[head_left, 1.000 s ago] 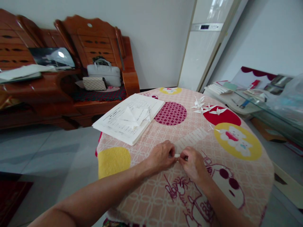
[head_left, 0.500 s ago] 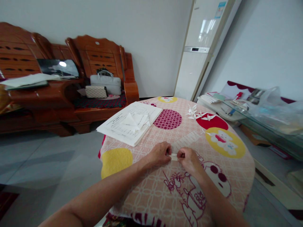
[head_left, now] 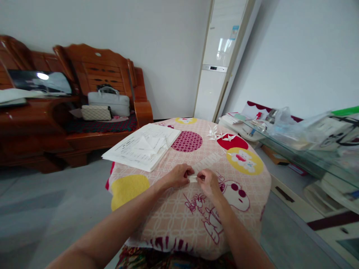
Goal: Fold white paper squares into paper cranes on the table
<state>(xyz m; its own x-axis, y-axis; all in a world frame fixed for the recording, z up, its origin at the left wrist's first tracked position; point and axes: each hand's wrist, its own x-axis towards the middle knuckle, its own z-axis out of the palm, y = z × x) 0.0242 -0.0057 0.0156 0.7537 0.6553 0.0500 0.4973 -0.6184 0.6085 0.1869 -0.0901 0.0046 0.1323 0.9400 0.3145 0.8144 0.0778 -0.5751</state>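
Note:
A small strip of white paper (head_left: 193,179) lies between my hands on the table's patterned cloth. My left hand (head_left: 181,175) pinches its left end, fingers closed. At the other end the fingertips of my right hand (head_left: 206,181) are closed on the paper as well. Just beyond my hands rests a flat printed paper strip (head_left: 208,161). Several folded white paper cranes (head_left: 217,134) stand at the far right of the table. To the left is a stack of printed sheets (head_left: 134,149) with loose paper pieces (head_left: 151,145) on top.
The round table's cloth (head_left: 165,220) hangs over the near edge. A glass-topped stand (head_left: 280,144) holding plastic bags and other items is at the right. Wooden chairs (head_left: 109,74) with handbags (head_left: 109,102) stand back left, and a tall white air conditioner (head_left: 213,71) by the wall.
The view has swung to the right, so the table and chairs appear further left. Both hands still pinch the paper strip, with their fingers slightly shifted.

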